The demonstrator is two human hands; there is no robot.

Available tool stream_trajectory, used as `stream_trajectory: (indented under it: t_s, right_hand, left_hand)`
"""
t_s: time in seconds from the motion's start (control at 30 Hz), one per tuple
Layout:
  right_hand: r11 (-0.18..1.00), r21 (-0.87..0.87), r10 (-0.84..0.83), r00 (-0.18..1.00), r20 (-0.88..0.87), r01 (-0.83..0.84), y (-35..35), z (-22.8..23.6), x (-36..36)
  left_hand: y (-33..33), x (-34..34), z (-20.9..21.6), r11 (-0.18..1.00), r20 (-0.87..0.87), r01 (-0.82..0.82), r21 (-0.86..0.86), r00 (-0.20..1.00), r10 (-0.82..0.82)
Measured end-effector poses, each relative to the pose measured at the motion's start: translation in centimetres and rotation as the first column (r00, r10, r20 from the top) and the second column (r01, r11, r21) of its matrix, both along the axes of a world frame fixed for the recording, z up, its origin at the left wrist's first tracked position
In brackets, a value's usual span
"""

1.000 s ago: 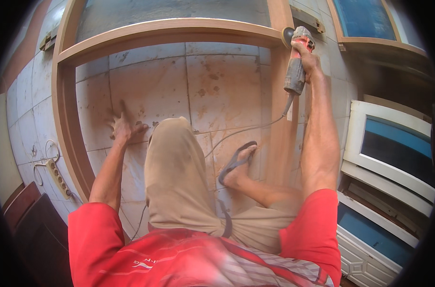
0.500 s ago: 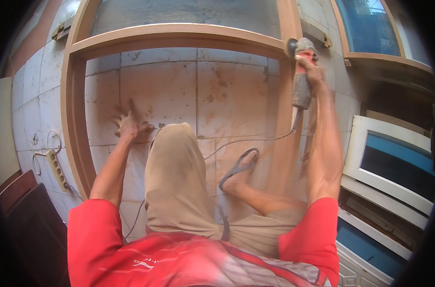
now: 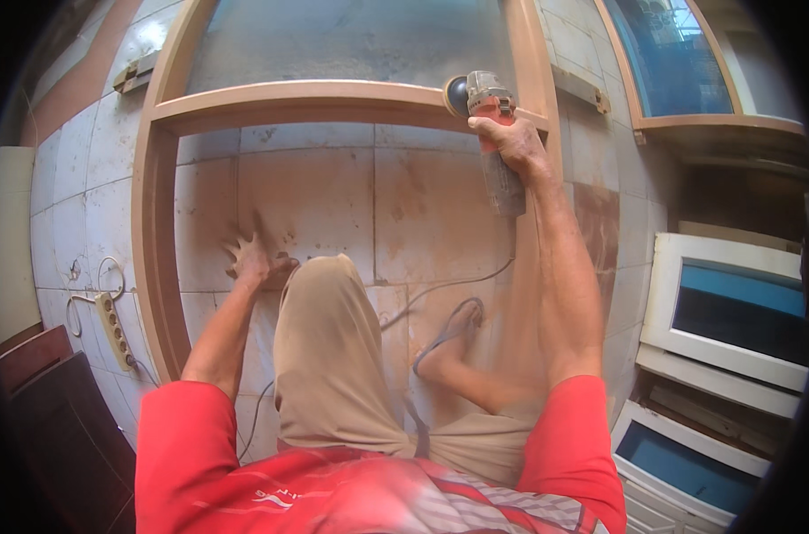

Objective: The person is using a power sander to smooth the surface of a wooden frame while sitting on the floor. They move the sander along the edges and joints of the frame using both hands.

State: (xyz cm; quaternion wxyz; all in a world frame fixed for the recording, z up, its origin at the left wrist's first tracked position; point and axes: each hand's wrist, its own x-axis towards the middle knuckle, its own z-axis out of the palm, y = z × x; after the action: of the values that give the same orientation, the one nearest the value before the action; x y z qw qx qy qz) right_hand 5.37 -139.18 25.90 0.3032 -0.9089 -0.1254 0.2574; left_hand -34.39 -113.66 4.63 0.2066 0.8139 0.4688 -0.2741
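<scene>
My right hand [image 3: 514, 142] grips an angle grinder [image 3: 502, 182] with a grey and red body. Its round disc [image 3: 457, 95] is at the crossbar [image 3: 306, 93] of a wooden frame [image 3: 158, 222], near the right end of that bar. Whether the disc touches the wood I cannot tell for certain. A grey cord [image 3: 449, 283] runs from the grinder's lower end back toward my legs. On the left, my left hand [image 3: 251, 260] rests on the dusty floor tiles inside the frame, fingers spread, holding nothing.
A power strip [image 3: 113, 331] with cables lies left of the frame. Wood blocks [image 3: 135, 73] sit beneath the frame's sides. White-framed panels [image 3: 667, 311] are stacked at right, below a wooden ledge [image 3: 716, 123]. Dark boards [image 3: 66, 427] lean at lower left. My sandalled foot [image 3: 453, 334] is inside the frame.
My right hand has carried the grinder left, from the frame's right corner onto the crossbar. My left hand stays on the floor. The whole view has shifted slightly.
</scene>
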Motion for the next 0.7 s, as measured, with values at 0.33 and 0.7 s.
stream_trajectory:
  t_s: [0.33, 0.7]
  right_hand:
    - [0.879, 0.119, -0.454, 0.887, -0.089, 0.462, -10.6, -0.6, 4.8]
    - [0.996, -0.074, -0.047, 0.999, 0.020, 0.049, 2.3, -0.2, -0.7]
  left_hand:
    - [-0.8, 1.7, 2.3, 0.999, -0.099, -0.019, -0.028, 0.995, 0.016]
    - [0.1, 0.7, 0.9, 0.999, -0.103, -0.036, -0.003, 0.994, 0.035]
